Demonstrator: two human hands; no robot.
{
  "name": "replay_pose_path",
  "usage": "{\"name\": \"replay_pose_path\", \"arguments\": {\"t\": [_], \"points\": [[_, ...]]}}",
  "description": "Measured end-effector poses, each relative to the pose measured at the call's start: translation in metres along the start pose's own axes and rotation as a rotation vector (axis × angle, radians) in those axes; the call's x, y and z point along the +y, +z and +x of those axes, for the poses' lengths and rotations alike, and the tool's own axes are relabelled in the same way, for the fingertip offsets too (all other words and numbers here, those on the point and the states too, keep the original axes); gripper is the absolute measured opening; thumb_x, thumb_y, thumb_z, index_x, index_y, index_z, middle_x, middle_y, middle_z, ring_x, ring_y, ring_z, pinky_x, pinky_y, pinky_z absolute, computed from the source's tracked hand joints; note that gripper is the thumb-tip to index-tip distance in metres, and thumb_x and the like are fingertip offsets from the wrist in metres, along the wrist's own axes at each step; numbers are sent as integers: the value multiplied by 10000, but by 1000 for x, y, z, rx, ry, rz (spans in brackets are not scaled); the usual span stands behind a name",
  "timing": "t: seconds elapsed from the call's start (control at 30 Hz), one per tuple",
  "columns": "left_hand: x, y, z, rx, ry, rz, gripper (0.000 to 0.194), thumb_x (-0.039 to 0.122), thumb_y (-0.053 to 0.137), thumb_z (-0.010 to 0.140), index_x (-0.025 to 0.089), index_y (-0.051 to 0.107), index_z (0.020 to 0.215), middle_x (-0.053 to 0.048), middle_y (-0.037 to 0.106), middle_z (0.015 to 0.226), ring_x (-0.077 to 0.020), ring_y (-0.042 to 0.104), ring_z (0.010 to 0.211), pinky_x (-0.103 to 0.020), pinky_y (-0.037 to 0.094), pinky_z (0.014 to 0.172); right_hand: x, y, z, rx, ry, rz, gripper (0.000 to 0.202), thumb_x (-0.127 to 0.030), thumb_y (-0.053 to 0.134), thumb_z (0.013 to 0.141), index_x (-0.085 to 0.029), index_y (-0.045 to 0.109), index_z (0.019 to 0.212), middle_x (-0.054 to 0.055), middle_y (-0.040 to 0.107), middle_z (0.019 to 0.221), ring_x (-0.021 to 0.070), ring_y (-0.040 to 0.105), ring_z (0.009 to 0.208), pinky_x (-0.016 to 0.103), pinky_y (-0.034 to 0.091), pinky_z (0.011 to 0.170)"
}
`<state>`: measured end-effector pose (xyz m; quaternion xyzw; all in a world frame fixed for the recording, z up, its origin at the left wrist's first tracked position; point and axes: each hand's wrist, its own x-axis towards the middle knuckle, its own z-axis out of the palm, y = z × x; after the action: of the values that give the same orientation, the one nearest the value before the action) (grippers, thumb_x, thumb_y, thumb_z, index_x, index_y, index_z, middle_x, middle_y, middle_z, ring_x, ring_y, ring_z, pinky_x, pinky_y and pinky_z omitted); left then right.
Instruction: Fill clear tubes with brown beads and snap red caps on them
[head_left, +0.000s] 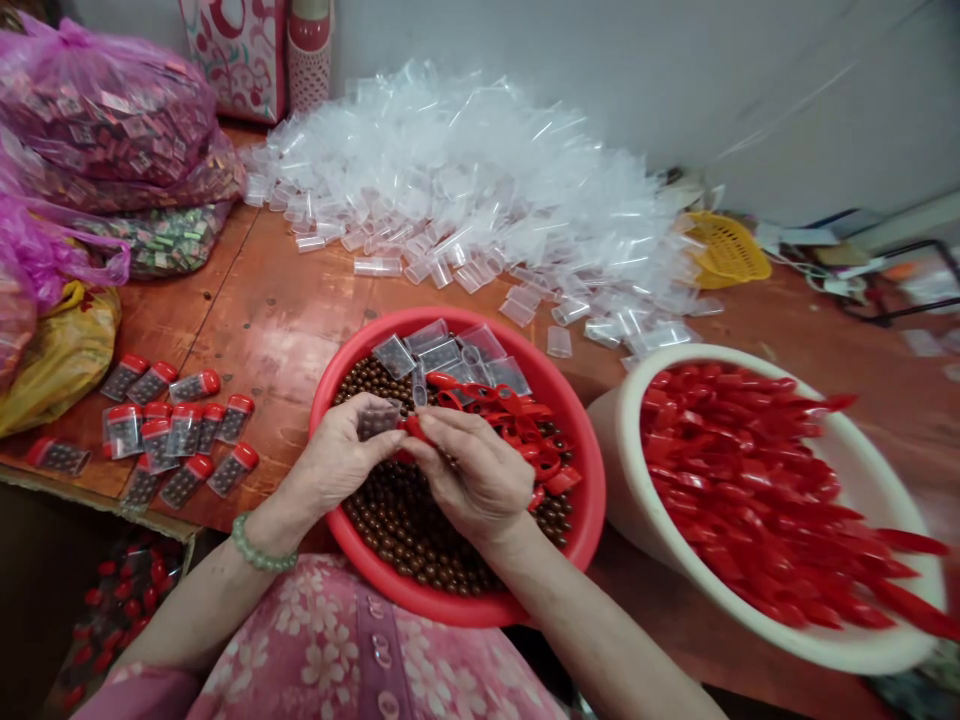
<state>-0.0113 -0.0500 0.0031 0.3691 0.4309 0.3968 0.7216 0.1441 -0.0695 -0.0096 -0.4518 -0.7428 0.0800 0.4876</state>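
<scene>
The left hand [334, 455] grips a ball-filled clear case [378, 421] while the right hand [480, 470] pinches a red cap [415, 428] at its end, seemingly capping, which next calls for square pressure.

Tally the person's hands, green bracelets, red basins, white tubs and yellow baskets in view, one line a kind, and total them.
Hands: 2 (left hand and right hand)
Green bracelet: 1
Red basin: 1
White tub: 1
Yellow basket: 1
Total: 6
</scene>
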Motion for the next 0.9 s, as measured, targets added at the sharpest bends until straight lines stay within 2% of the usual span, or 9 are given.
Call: {"name": "replay_pose_path", "arguments": {"t": [0.07, 0.13, 0.3, 0.4, 0.5, 0.63, 0.73, 0.9], "points": [[-3, -1, 1, 38, 36, -24, 226, 200, 715, 711, 153, 596, 898, 3, 640, 859, -117, 587, 817, -268, 452, 837, -2, 2, -3, -58, -70, 0, 233, -180, 710, 803, -255, 702, 1023, 102, 758, 1011, 226, 737, 869, 357, 634, 731], [-5, -3, 2, 54, 51, -73, 237, 194, 700, 713, 155, 605, 926, -4, 644, 899, -123, 591, 858, -274, 446, 876, -4, 4, -4, -100, -62, -2, 288, -154, 698, 806, -244, 699, 1080, 121, 741, 1090, 233, 730, 935, 369, 629, 797], [-7, -2, 0, 74, 29, -152, 263, 143, 665, 706, 160, 610, 963, -12, 647, 941, -138, 597, 931, -301, 438, 944, -10, 6, -4, -122, 126, 7, 231, -162, 654, 839, -244, 708, 1048, 109, 746, 1090, 238, 723, 967, 415, 603, 852], [-6, -1, -2, 57, 14, -171, 268, 154, 680, 719, 159, 602, 975, -10, 635, 946, -133, 594, 927, -302, 456, 928, -7, 5, -3, -118, 248, 63, 202, -172, 657, 837, -243, 703, 1020, 90, 757, 1042, 227, 720, 956, 415, 592, 861], [-4, -1, -2, -7, -21, -214, 300, 201, 713, 727, 159, 579, 992, -8, 624, 919, -128, 608, 889, -298, 497, 860, 1, 0, 2, -105, 436, 249, 173, -203, 684, 819, -244, 701, 986, 50, 760, 981, 194, 725, 882, 374, 597, 833], [-1, -3, -3, -176, -88, -133, 367, 310, 736, 750, 145, 574, 1035, -29, 654, 869, -128, 644, 770, -271, 500, 732, 7, -10, 20, -44, 627, 499, 165, -246, 754, 757, -240, 713, 917, 18, 753, 902, 171, 717, 824, 339, 598, 795], [1, -5, -4, -227, -99, -80, 377, 362, 740, 759, 142, 599, 1031, -42, 662, 879, -117, 637, 739, -246, 478, 688, 3, -13, 33, -40, 614, 547, 175, -275, 772, 740, -246, 715, 903, 17, 743, 900, 173, 706, 843, 345, 592, 807], [2, -6, -5, -264, -86, -94, 353, 398, 755, 738, 149, 611, 943, -19, 642, 805, -120, 629, 734, -236, 474, 672, -7, -6, 39, -129, 528, 537, 140, -358, 746, 771, -271, 701, 872, 19, 725, 857, 197, 696, 818, 361, 610, 695]]}}
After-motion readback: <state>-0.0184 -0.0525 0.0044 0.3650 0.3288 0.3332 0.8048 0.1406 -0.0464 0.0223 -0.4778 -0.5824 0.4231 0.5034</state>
